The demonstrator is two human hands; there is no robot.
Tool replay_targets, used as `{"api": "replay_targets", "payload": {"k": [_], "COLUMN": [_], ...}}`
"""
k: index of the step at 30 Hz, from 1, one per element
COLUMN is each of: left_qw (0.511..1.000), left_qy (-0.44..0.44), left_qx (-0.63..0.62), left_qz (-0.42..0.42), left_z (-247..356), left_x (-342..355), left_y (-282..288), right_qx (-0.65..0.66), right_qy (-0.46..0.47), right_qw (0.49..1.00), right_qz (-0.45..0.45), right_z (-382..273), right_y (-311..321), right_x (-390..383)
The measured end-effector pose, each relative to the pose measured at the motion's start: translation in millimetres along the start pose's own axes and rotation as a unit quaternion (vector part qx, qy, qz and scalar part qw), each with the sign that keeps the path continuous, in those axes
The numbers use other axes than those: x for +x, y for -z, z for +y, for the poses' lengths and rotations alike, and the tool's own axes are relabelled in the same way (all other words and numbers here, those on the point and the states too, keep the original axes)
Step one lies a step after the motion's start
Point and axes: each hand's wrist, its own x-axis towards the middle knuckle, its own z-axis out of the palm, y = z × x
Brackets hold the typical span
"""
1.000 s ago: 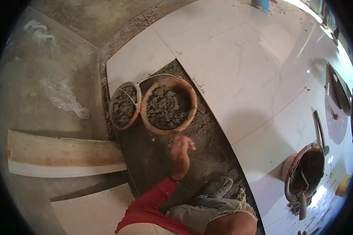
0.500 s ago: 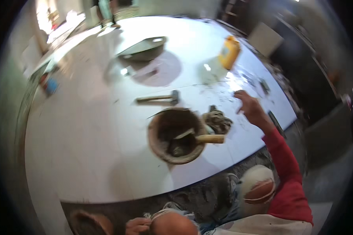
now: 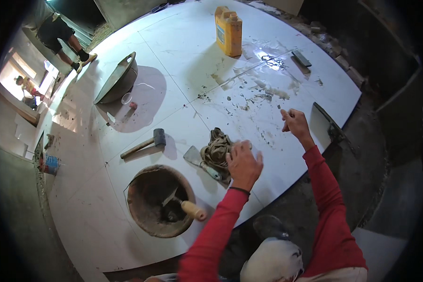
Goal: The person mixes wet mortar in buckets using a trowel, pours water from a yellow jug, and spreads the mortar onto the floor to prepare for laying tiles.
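Far left, a small blue-and-orange tin can sits at the edge of our white tiled floor. Further in, a grey metal pan is tipped on its side w/ a small white ring and a red bit just beside it. Below that lies a wooden-handled mallet w/ dark head. Nearer us, a round mortar-caked basin holds a trowel w/ pale wooden handle, blade down in the basin, handle sticking out over the rim.

Mid-frame, a flat steel scraper w/ blue-white handle lies touching a crumpled brown-grey rag. Our left hand, red sleeve, dark wristband, rests palm-down right at the rag's right edge, fingers curled loosely. We can't tell if the grip actually has hold of the cloth or only touches it. So the rag is just left of and partly under the fingers, scraper on the far side of the rag.

Up top, a yellow plastic jerrycan stands upright. Wet smears spread over the floor to its right.

Our right hand hovers over the floor, well apart from the rag, fingers half-curled, grip holding nothing we can see. Beyond it, a dark flat bar and, at the floor's right edge, a dark flat-bladed trowel.
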Motion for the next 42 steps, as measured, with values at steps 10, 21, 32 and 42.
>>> {"api": "replay_targets", "payload": {"k": [10,21,32,42], "left_qw": [0.940,0.950,0.954,0.952], "left_qy": [0.094,0.133,0.164,0.160], "left_qx": [0.272,0.229,0.209,0.212], "left_qz": [0.184,0.167,0.138,0.153], "left_z": [-114.4,-115.1,-123.3,-117.8], "left_x": [90.0,101.3,99.7,101.5], "left_y": [-75.5,-70.4,-56.6,-53.8], "right_qx": [0.077,-0.153,-0.501,0.078], "right_qy": [0.043,0.298,0.275,0.134], "right_qw": [0.996,0.888,0.805,0.987], "right_qz": [-0.006,0.315,0.157,0.047], "right_z": [26.1,-163.8,-243.5,-185.2], "right_y": [7.6,-56.2,-99.0,-88.5], "right_x": [158.6,439.1,536.2,623.1]}}
